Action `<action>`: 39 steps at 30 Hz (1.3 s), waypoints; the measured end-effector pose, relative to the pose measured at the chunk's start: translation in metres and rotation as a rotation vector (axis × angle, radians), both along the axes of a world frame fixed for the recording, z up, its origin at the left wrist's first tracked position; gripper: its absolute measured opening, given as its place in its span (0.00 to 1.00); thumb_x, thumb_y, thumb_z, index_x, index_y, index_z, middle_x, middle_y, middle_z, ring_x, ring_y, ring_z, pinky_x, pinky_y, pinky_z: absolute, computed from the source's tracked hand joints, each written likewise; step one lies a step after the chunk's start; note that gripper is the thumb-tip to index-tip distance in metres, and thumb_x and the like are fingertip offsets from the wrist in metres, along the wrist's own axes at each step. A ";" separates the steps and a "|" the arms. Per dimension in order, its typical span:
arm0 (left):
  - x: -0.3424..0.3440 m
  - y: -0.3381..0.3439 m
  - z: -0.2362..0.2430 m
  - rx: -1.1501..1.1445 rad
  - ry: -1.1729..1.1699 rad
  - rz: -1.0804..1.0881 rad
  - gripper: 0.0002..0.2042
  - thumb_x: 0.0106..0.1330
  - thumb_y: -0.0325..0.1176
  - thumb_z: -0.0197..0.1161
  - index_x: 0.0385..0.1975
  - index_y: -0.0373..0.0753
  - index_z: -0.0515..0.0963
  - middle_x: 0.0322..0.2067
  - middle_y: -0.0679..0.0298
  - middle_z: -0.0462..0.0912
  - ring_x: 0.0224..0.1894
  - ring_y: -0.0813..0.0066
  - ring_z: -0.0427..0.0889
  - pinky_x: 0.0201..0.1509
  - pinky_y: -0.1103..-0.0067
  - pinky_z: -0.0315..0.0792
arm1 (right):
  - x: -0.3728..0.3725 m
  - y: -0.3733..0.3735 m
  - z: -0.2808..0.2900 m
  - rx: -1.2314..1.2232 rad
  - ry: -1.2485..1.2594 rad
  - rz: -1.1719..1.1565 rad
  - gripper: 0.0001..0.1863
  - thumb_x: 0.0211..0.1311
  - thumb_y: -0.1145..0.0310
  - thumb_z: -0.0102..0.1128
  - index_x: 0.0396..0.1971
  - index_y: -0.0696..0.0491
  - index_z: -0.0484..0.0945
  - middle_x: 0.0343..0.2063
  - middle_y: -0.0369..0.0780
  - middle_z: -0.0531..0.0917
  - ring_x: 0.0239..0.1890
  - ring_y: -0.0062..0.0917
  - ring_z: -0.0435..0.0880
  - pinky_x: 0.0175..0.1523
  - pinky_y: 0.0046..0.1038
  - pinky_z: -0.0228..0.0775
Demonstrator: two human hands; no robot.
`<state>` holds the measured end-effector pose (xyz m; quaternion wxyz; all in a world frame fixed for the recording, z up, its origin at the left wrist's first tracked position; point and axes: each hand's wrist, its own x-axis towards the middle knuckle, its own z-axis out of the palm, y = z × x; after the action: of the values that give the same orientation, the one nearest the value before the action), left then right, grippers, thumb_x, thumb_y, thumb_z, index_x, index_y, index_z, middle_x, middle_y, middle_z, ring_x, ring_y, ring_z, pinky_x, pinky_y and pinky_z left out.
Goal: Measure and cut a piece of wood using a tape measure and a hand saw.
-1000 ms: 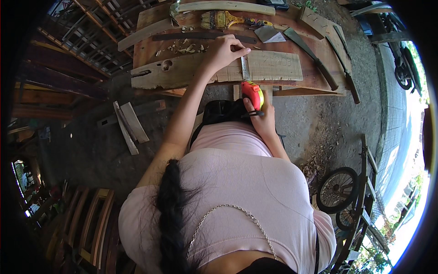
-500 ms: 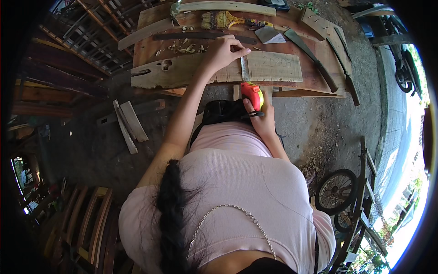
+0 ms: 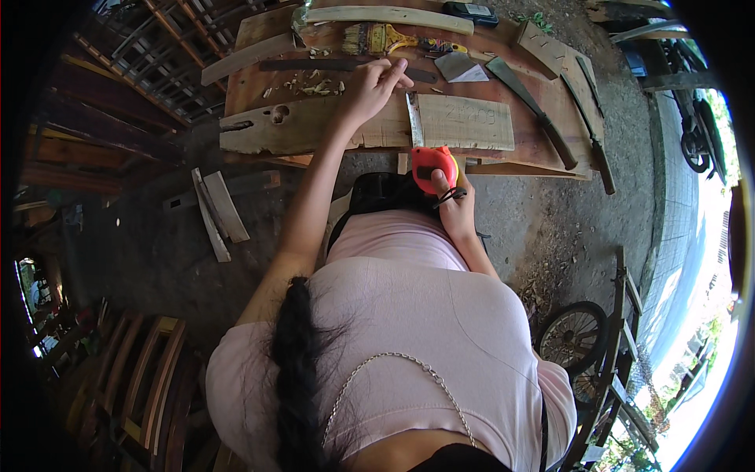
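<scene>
My right hand (image 3: 456, 208) is wrapped round a red and yellow tape measure (image 3: 432, 165), its thumb on the front of the case. A short length of the tape's blade (image 3: 415, 122) lies across a weathered wooden board (image 3: 314, 126) near its middle. My left hand (image 3: 376, 88) hovers over the board's far edge, just left of the blade's end. Its thumb stands apart from the loosely curled fingers, and nothing shows in them. The board has a knot hole, a split at its left end and markings at its right.
On the wooden bench (image 3: 259, 35) lie a paintbrush (image 3: 381, 39), a flat dark metal bar (image 3: 314, 64), a machete (image 3: 535, 110), a second long blade (image 3: 586, 126) and a wooden block (image 3: 537, 49). Wood offcuts (image 3: 224, 206) rest on the floor. A wheel (image 3: 572, 338) stands at the right.
My left hand has come away from the end of the tape and moved slightly left and up. The tape measure has turned in my right hand, showing more of its red face.
</scene>
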<state>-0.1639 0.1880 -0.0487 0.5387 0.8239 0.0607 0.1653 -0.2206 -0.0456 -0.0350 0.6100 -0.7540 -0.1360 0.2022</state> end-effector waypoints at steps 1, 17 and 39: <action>0.000 0.000 0.000 -0.008 0.001 0.010 0.23 0.67 0.46 0.45 0.24 0.33 0.80 0.22 0.61 0.79 0.28 0.76 0.78 0.34 0.80 0.70 | 0.002 -0.002 0.000 0.019 0.063 0.003 0.23 0.60 0.56 0.53 0.46 0.59 0.71 0.27 0.37 0.79 0.29 0.18 0.74 0.37 0.22 0.67; -0.001 -0.009 0.010 0.171 -0.062 0.168 0.19 0.66 0.40 0.49 0.20 0.33 0.79 0.17 0.60 0.74 0.20 0.72 0.75 0.26 0.79 0.67 | 0.199 -0.112 0.047 -0.117 -0.581 -0.281 0.16 0.60 0.56 0.53 0.26 0.56 0.76 0.15 0.29 0.71 0.15 0.11 0.67 0.17 0.15 0.55; 0.005 -0.017 0.000 0.682 -0.045 0.360 0.14 0.64 0.35 0.51 0.19 0.34 0.74 0.17 0.62 0.69 0.21 0.70 0.68 0.26 0.77 0.62 | 0.265 -0.203 0.029 -0.638 -0.448 -0.053 0.24 0.58 0.50 0.52 0.34 0.59 0.77 0.12 0.44 0.73 0.16 0.30 0.72 0.25 0.31 0.62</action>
<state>-0.1586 0.1706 -0.0486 0.1972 0.9281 0.1339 0.2861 0.0440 -0.2490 -0.0056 0.3052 -0.9345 -0.1764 0.0489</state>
